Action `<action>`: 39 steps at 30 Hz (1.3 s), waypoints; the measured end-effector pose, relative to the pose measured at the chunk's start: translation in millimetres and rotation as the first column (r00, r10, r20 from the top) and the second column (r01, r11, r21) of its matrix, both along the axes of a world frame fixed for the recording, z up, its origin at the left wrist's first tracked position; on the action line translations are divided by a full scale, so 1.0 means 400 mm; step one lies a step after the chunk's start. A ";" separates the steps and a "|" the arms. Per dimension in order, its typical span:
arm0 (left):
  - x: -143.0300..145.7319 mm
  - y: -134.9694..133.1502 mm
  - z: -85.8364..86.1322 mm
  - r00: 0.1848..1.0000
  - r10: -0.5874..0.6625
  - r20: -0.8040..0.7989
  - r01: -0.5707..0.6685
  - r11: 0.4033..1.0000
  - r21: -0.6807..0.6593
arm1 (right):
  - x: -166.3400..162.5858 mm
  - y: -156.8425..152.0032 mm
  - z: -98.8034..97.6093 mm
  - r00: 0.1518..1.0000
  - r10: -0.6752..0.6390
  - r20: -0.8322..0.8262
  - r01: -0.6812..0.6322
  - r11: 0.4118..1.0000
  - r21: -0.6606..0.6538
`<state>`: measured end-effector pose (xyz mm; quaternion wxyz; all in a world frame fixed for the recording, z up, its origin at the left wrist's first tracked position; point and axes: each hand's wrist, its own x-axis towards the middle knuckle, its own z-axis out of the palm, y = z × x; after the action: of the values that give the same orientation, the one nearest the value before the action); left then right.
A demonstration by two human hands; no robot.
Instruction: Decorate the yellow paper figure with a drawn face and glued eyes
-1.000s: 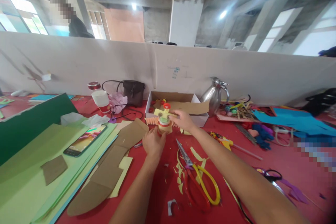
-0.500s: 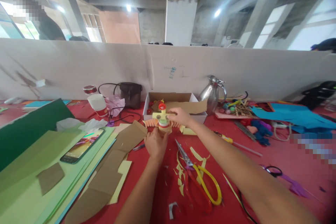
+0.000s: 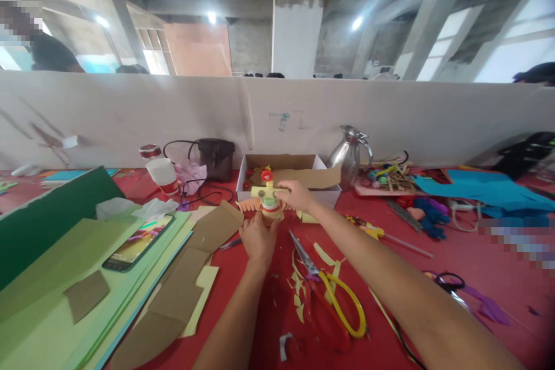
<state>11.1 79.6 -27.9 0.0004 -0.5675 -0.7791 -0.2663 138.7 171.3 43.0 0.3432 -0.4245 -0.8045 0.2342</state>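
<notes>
A small paper craft figure [image 3: 267, 199], yellow with a red top and fringed orange wings, stands on the red table [image 3: 455, 260] in front of an open cardboard box [image 3: 288, 162]. My left hand [image 3: 256, 237] is closed around its base from below. My right hand [image 3: 296, 195] pinches its yellow upper part from the right. Scissors with a yellow and a red handle [image 3: 332, 295] lie just right of my left forearm among yellow paper scraps.
Green paper sheets [image 3: 56, 277] with a phone [image 3: 136, 241] and brown card pieces [image 3: 182, 289] fill the left. A paper cup [image 3: 162, 173], dark bag [image 3: 215, 157], metal jug [image 3: 350, 155], blue paper [image 3: 485, 191] and craft bits line the back. A person stands beyond the partition, far left.
Both hands stay on the figure with almost no shift. The view has drifted slightly, and the person behind the partition has moved left.
</notes>
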 end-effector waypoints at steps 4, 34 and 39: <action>-0.001 0.003 -0.005 1.000 -0.020 -0.014 0.020 1.000 0.019 | -0.001 0.002 -0.010 1.000 0.001 0.004 -0.001 1.000 0.005; -0.002 0.001 -0.001 1.000 0.001 -0.003 -0.001 0.998 0.064 | 0.043 -0.056 0.019 0.995 0.065 -0.072 -0.062 0.997 0.047; -0.006 -0.005 0.003 1.000 0.018 -0.012 -0.018 0.999 0.036 | 0.032 -0.055 0.005 0.994 0.060 -0.089 -0.053 0.995 0.080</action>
<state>8.8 77.8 -26.7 0.0174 -0.5620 -0.7793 -0.2767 151.4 149.5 44.8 0.3891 -0.3768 -0.8080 0.2318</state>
